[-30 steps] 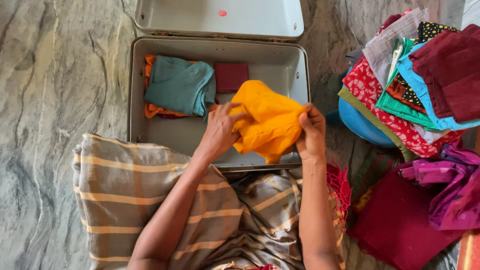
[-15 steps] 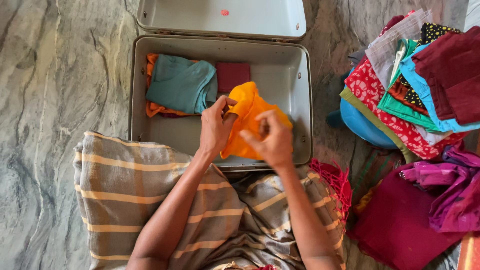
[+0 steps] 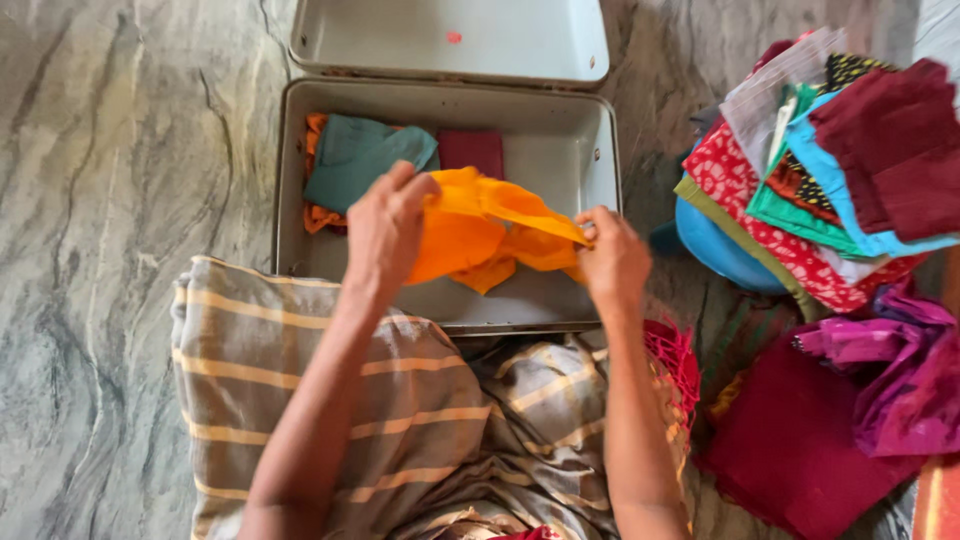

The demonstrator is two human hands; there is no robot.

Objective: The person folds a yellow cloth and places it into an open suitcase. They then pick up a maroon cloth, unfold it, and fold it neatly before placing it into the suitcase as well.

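Marble floor, grey-veined, held an open metal trunk with an orange cloth stretched over it between two hands

Left hand and right hand each pinched closed on an end of the orange cloth, held above the trunk's bare bottom, not yet laid down; beyond the left fingers a teal cloth and a maroon cloth already lay packed, while to the right of the right fingers a stack of folded clothes waited on a blue tub, with nothing blocking the trunk
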